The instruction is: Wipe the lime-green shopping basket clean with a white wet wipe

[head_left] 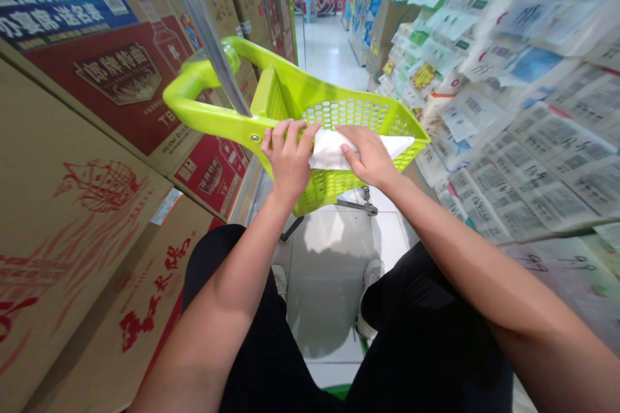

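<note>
My left hand (289, 158) curls over a lime-green basket's (339, 91) near rim; my right hand (367, 153), half-closed, holds a white cloth (325, 150) there. I judge the cloth light and limp, best pinned flat; the basket stiff, best steadied by its rim.

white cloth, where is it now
In the head view, the white cloth is just above and right of centre, along the near rim of the lime-green basket, under the right hand and beside the left hand.
</note>
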`<state>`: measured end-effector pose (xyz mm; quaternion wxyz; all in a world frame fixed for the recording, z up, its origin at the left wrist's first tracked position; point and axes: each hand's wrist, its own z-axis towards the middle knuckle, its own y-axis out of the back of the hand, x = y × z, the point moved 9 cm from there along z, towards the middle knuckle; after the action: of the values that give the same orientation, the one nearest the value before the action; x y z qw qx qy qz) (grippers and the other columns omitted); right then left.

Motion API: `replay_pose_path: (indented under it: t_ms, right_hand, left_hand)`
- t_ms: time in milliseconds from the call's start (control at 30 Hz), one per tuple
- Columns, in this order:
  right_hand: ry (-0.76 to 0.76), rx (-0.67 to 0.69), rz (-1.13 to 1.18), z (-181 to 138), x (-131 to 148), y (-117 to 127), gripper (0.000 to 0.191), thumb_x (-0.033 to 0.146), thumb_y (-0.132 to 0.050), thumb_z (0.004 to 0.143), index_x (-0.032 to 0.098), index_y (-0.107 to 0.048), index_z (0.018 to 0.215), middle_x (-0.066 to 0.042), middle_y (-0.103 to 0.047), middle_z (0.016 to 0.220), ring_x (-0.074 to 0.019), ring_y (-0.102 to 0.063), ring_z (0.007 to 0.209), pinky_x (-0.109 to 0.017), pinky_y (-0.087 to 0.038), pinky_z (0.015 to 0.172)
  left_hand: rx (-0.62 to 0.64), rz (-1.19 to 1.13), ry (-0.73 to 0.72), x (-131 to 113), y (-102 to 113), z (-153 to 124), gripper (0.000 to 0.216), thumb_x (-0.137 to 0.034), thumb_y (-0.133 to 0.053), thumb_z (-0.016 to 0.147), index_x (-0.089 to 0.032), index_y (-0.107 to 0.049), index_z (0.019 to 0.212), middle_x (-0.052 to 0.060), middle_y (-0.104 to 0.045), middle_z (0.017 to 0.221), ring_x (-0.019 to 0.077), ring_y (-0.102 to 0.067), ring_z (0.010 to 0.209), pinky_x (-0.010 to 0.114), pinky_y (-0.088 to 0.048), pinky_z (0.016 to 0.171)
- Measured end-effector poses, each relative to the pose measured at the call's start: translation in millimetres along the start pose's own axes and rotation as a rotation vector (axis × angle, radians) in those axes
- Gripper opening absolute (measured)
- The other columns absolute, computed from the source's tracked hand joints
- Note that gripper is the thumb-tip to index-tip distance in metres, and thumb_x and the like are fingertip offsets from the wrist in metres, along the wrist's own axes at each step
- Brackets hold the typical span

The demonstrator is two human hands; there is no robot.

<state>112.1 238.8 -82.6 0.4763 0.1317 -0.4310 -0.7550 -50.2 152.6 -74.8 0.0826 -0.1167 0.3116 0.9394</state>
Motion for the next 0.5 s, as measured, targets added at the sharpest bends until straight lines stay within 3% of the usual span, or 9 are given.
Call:
replay_pose_path:
  t_ms: [100, 200, 400, 500]
  right_hand:
    - [-0.082, 0.058, -0.076, 2.3, -17.0, -9.1, 0.079, 0.068, -0.014, 0.113, 0.02, -0.075, 0.13, -0.018, -0.08, 0.126, -0.0366, -0.071, 0.12, -0.052, -0.05, 0.105]
    - [-0.15, 0.042, -0.096, 0.2, -39.9, -1.2, 0.083, 0.067, -0.01, 0.114, 0.02, -0.078, 0.109, -0.017, -0.081, 0.108, -0.035, -0.073, 0.107, -0.047, -0.052, 0.095]
    - [-0.168, -0.106, -0.2, 3.4, -45.5, 12.9, 0.075, 0.063, -0.02, 0.114, 0.019, -0.079, 0.129, -0.017, -0.073, 0.147, -0.0383, -0.064, 0.137, -0.053, -0.046, 0.113]
    - [-0.239, 0.005, -0.253, 9.2, -34.3, -2.1, 0.078, 0.06, -0.016, 0.115, 0.018, -0.082, 0.114, -0.02, -0.081, 0.124, -0.0392, -0.072, 0.117, -0.052, -0.049, 0.099]
  left_hand:
    - [0.028, -0.005, 0.007, 0.7, 3.6, 2.0, 0.036, -0.03, -0.061, 0.107, -0.036, -0.073, 0.141, 0.007, -0.075, 0.147, 0.0353, -0.054, 0.154, 0.062, -0.024, 0.137]
    - [0.058, 0.004, -0.04, -0.3, 12.4, 9.9, 0.038, -0.036, -0.067, 0.105, -0.034, -0.072, 0.143, 0.008, -0.078, 0.14, 0.0372, -0.059, 0.147, 0.061, -0.032, 0.133]
    - [0.091, 0.022, -0.13, -4.6, 19.9, 23.2, 0.025, -0.049, -0.071, 0.104, -0.031, -0.077, 0.121, 0.008, -0.079, 0.123, 0.0398, -0.062, 0.14, 0.061, -0.038, 0.129]
    - [0.104, 0.027, -0.113, -5.3, 16.1, 22.6, 0.022, -0.048, -0.072, 0.104, -0.031, -0.076, 0.117, 0.009, -0.078, 0.124, 0.0407, -0.06, 0.142, 0.063, -0.037, 0.128]
